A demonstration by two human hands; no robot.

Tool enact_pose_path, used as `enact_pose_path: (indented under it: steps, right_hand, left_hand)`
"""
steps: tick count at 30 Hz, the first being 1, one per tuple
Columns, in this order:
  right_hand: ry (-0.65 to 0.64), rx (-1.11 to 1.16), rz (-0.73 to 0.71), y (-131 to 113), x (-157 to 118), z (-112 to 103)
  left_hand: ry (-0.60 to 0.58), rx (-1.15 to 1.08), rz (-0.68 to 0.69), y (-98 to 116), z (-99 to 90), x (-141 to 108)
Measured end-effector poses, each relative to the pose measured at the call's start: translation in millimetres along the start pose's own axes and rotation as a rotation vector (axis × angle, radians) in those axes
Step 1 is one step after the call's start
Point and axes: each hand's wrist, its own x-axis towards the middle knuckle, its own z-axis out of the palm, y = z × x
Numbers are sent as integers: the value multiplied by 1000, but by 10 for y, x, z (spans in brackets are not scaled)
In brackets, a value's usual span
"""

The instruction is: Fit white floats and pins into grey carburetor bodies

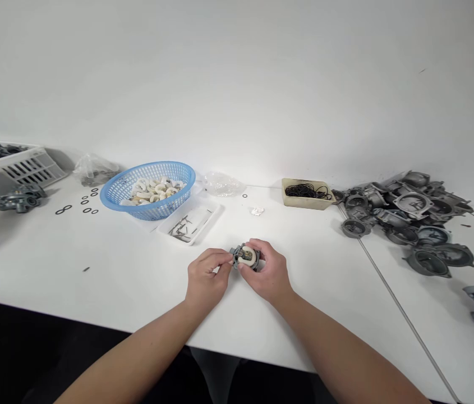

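Forearms (136, 348) foremost; my left hand (207, 278) and right hand (267, 272) together, clamped on a carburetor body (245, 257) (a loose grip could drop it).

The die-cast carburetor body (245, 255) is dull grey metal with a matt finish, and its cream insert (247, 257) looks smooth, material unconfirmed. The desk (93, 286) is white, smooth and matt. The basket (115, 193) is moulded blue plastic mesh with a light gloss; the cream pieces (150, 191) inside it look matt. The shallow tray (203, 221) is white plastic and holds slim dark metal pins (180, 229). Black rubber rings (306, 192) lie in a matt beige tray (304, 183). The heaped castings (405, 216) are rough silver-grey metal, and the bag (222, 184) is clear, crinkled plastic.
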Motion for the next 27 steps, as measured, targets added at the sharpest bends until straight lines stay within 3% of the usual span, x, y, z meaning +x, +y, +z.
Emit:
enact_pose_path:
  steps: [21,27]
  right_hand:
    - [11,-9,-96,14,18,17]
    - [23,-7,-67,5,25,23]
  left_hand:
    - [-19,123,80,47,13,-22]
    - [-11,130,76,68,22,-17]
